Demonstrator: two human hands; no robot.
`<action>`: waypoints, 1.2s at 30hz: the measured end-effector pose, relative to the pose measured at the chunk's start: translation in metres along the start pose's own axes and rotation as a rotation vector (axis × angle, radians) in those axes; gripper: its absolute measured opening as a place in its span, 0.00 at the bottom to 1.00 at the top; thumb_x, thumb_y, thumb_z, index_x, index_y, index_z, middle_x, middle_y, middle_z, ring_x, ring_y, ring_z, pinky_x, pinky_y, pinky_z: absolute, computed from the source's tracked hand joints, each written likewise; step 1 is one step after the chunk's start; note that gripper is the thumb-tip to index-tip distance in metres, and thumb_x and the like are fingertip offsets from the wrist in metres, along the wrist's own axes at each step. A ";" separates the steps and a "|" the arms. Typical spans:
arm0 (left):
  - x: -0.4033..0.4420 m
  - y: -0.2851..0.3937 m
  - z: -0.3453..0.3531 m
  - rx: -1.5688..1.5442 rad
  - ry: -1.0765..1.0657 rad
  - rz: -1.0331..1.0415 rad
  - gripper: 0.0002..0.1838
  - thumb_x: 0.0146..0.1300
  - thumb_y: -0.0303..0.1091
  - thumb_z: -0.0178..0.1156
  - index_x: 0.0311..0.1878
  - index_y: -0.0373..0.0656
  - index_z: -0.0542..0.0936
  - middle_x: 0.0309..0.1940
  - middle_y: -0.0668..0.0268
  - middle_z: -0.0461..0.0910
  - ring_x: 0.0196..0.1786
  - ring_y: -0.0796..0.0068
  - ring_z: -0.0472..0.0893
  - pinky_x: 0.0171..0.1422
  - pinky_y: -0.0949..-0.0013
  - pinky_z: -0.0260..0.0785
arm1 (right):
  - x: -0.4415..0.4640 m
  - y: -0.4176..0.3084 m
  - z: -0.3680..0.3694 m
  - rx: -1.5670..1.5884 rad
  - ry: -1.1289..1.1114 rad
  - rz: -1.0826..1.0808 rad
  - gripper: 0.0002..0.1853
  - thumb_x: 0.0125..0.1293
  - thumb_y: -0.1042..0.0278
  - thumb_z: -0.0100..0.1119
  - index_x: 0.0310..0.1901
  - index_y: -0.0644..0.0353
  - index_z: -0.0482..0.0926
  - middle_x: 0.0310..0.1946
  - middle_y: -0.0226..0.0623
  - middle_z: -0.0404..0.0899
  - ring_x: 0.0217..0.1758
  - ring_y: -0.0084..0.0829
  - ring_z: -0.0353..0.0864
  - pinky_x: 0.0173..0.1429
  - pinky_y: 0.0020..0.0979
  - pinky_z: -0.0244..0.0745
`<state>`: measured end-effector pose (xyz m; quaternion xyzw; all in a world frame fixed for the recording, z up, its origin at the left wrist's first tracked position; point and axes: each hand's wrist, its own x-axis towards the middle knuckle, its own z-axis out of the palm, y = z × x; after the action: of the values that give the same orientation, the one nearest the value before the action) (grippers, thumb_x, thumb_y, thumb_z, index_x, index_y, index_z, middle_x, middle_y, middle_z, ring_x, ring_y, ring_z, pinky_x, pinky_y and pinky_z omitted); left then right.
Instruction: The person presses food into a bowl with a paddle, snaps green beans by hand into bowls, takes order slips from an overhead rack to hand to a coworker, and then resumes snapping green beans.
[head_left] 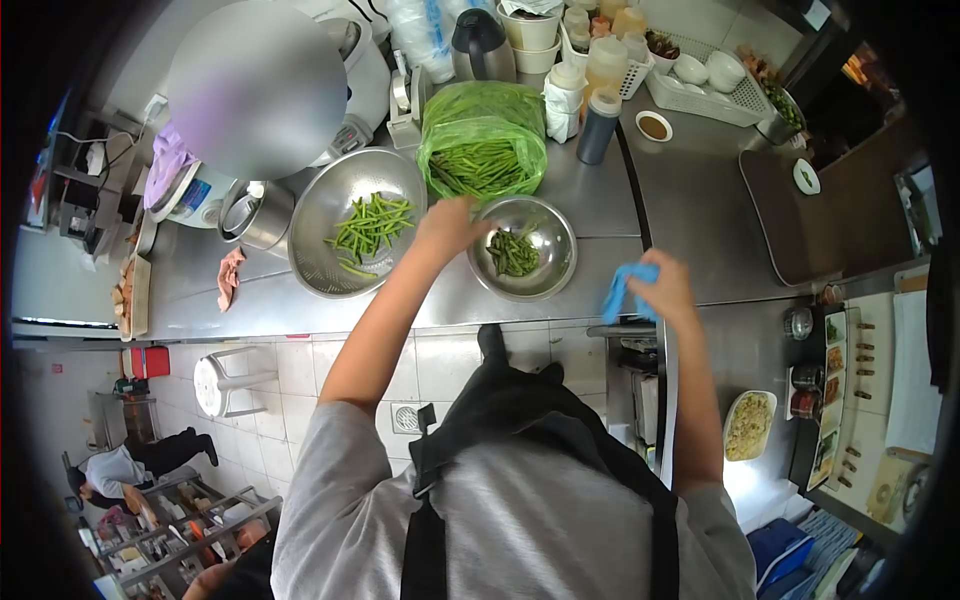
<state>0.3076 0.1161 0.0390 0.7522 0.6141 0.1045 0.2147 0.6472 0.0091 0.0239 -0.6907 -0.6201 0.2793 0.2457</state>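
Counter (pixel 600 220) with cut green beans (pixel 370 228) in a perforated colander (pixel 309 230) and in a small steel bowl (pixel 556 264); whole beans (pixel 485 167) fill the green bag (pixel 480 105) behind. Left hand (pixel 450 233): between colander and bowl, fingertips by the bowl's rim; blur hides whether they touch it, or are apart or together. Right hand (pixel 667 289): fingers clamped on a blue cloth (pixel 627 293), right of the bowl. Probable hazard: a knock from the left hand could slide the bowl over the nearby front edge, spilling its beans
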 end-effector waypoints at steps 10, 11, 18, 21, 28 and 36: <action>0.096 -0.033 0.023 0.253 0.191 0.095 0.08 0.50 0.40 0.69 0.30 0.48 0.86 0.27 0.58 0.84 0.33 0.57 0.84 0.41 0.58 0.77 | 0.033 -0.054 0.025 -0.058 0.132 -0.268 0.25 0.52 0.61 0.71 0.53 0.53 0.78 0.53 0.42 0.75 0.53 0.43 0.77 0.59 0.36 0.70; 0.092 -0.032 0.013 0.198 0.197 0.102 0.08 0.50 0.41 0.69 0.30 0.48 0.86 0.27 0.59 0.84 0.33 0.57 0.84 0.40 0.58 0.77 | 0.033 -0.064 0.028 -0.017 0.113 -0.252 0.24 0.53 0.62 0.70 0.53 0.53 0.78 0.53 0.42 0.75 0.52 0.42 0.77 0.58 0.36 0.71; 0.027 -0.034 -0.062 -0.083 0.291 0.076 0.10 0.51 0.41 0.70 0.30 0.45 0.87 0.24 0.59 0.84 0.27 0.61 0.83 0.34 0.62 0.74 | 0.055 -0.150 0.079 0.305 0.057 -0.253 0.26 0.60 0.71 0.63 0.61 0.52 0.73 0.57 0.43 0.73 0.45 0.38 0.82 0.51 0.34 0.76; -0.006 -0.037 -0.070 -0.226 0.272 0.046 0.10 0.52 0.39 0.70 0.30 0.42 0.87 0.22 0.58 0.83 0.23 0.63 0.82 0.31 0.64 0.72 | 0.068 -0.173 0.107 0.134 0.159 -0.394 0.27 0.64 0.68 0.59 0.66 0.49 0.68 0.59 0.44 0.72 0.49 0.42 0.80 0.56 0.38 0.73; -0.020 -0.066 -0.063 -0.272 0.279 0.133 0.10 0.52 0.36 0.68 0.38 0.46 0.87 0.30 0.58 0.84 0.32 0.57 0.83 0.39 0.59 0.74 | 0.086 -0.151 0.153 -0.164 0.163 -0.466 0.09 0.65 0.65 0.56 0.37 0.61 0.82 0.36 0.42 0.82 0.43 0.44 0.79 0.50 0.42 0.71; 0.031 -0.049 -0.028 -0.175 0.193 0.514 0.15 0.57 0.34 0.64 0.49 0.50 0.84 0.32 0.60 0.82 0.39 0.56 0.80 0.47 0.56 0.71 | 0.099 -0.163 0.138 0.047 0.306 -0.426 0.08 0.61 0.62 0.61 0.35 0.57 0.84 0.29 0.40 0.82 0.35 0.44 0.81 0.42 0.42 0.75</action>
<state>0.2596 0.1591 0.0389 0.8484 0.4095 0.2792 0.1860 0.4416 0.1243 0.0281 -0.5728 -0.7006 0.1277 0.4059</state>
